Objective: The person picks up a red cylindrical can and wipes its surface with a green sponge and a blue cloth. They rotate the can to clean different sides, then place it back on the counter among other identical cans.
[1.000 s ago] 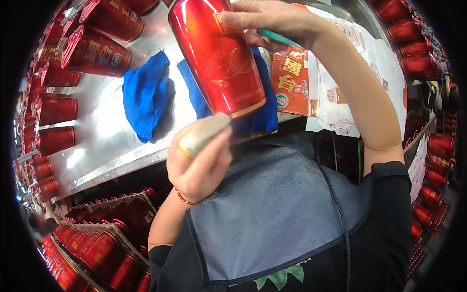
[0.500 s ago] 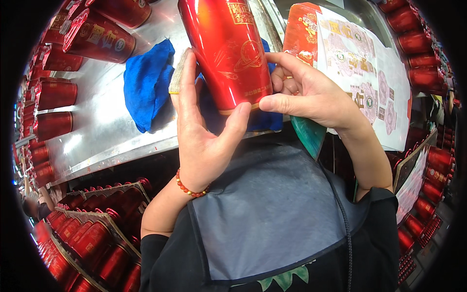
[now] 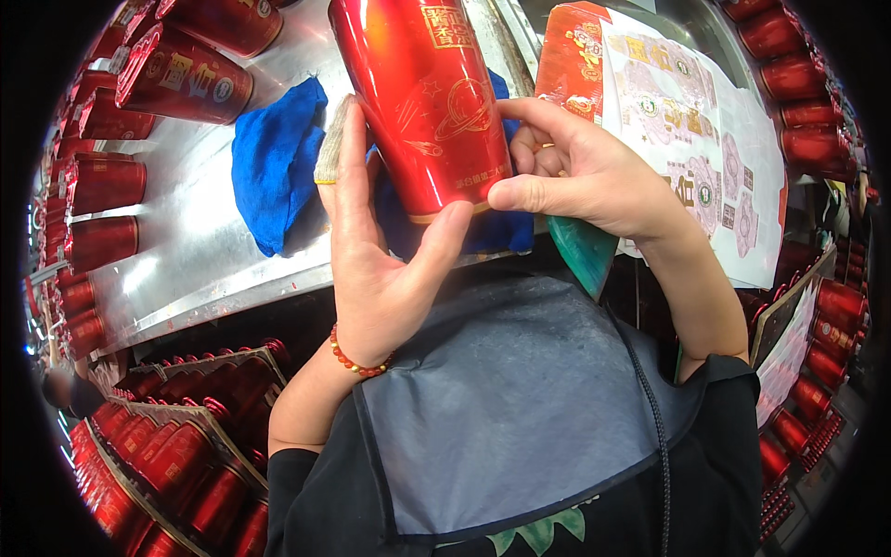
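A glossy red bottle (image 3: 422, 116) with gold line drawings and gold lettering is held tilted between my hands, its base toward me; its upper end runs out of the picture. My left hand (image 3: 371, 237) supports it along the left side, thumb at the base rim, a knitted finger sleeve (image 3: 331, 148) on one finger. My right hand (image 3: 585, 172) grips the lower right side, thumb tip at the base and index finger along the wall, the other fingers curled. Behind and under the bottle lies a blue cloth (image 3: 278, 167).
Similar red bottles (image 3: 186, 79) stand along the left of the metal table (image 3: 204, 251). More fill racks (image 3: 176, 455) at lower left and the right edge. A red printed box (image 3: 573, 60) and printed sheets (image 3: 687, 139) lie right; a green curved piece (image 3: 585, 255) sits below my right hand.
The bottle and both hands have shifted slightly to the left. My grip looks the same.
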Demonstrator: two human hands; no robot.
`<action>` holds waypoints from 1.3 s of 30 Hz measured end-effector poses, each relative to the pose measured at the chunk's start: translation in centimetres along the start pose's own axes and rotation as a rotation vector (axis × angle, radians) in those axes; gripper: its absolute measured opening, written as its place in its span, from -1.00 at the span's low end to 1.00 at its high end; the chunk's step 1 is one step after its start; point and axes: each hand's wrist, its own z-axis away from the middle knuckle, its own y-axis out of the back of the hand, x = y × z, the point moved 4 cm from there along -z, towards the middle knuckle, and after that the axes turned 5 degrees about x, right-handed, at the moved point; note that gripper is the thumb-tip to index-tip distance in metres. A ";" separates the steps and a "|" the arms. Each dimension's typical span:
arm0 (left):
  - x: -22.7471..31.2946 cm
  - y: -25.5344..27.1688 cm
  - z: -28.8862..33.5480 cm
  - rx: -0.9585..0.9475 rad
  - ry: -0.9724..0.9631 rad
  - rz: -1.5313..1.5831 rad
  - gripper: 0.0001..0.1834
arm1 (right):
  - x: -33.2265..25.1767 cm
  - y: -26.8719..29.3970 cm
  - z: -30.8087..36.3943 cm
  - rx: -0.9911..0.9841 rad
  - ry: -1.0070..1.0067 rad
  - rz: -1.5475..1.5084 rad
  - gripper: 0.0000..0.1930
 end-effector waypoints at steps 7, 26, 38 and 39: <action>0.0 0.3 0.1 -0.041 -0.009 0.020 0.08 | 0.1 0.1 0.0 0.001 0.013 0.043 -0.22; -0.2 1.0 0.2 -0.066 -0.135 -0.216 0.26 | -0.2 -0.1 0.4 0.034 -0.023 -0.014 -0.16; -1.8 1.1 0.1 -0.081 -0.185 -0.275 0.14 | -0.3 0.7 -0.3 -0.019 0.030 0.006 -0.24; -1.6 1.2 0.0 -0.102 -0.184 -0.251 0.12 | -0.4 0.6 -0.3 0.002 0.029 0.037 -0.21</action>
